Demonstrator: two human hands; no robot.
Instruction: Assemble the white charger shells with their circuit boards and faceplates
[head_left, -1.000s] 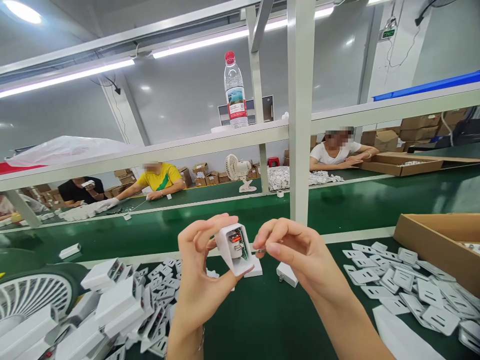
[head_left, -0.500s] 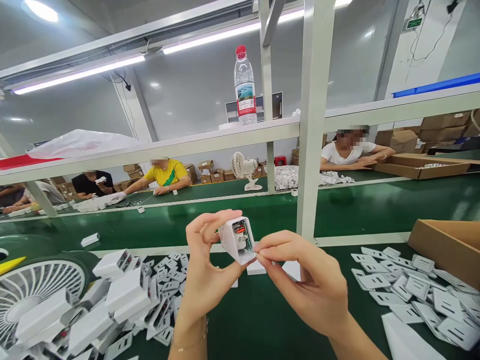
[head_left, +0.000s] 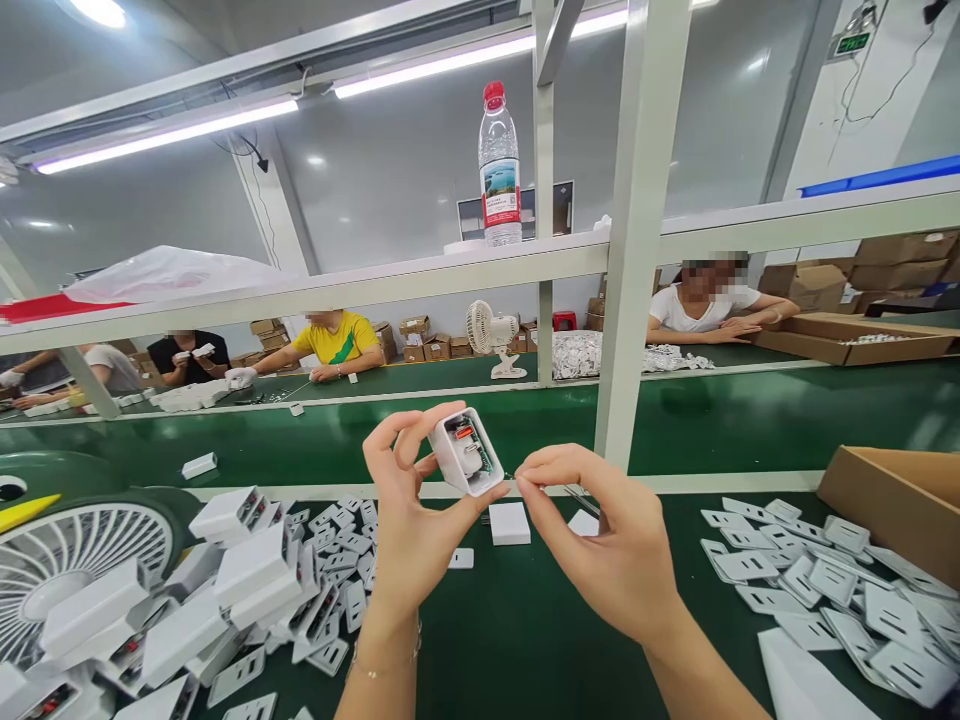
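Observation:
My left hand [head_left: 409, 510] grips a white charger housing [head_left: 448, 462] between thumb and fingers. Its open end faces me at a tilt, showing a green circuit board and an orange-red port inside. Just right of the housing, my right hand [head_left: 600, 540] pinches a thin piece; its slim tip shows left of the fingertips, apart from the housing, and its kind is unclear. Thin metal prongs show behind that hand. Below, a white plug block [head_left: 510, 524] with pins lies on the green work surface [head_left: 517, 640], near a small white cover plate [head_left: 461, 558].
White charger housings [head_left: 255, 570] are heaped at left beside a fan [head_left: 82, 570]. Slotted cover plates [head_left: 817, 570] lie at right near a cardboard box [head_left: 892, 500]. A metal post [head_left: 637, 250] and a shelf with a water bottle [head_left: 500, 180] stand ahead. Co-workers sit across the belt.
The housing has moved slightly left and up and turned in my left hand. My right fingertips have drawn away from its rim, leaving a gap.

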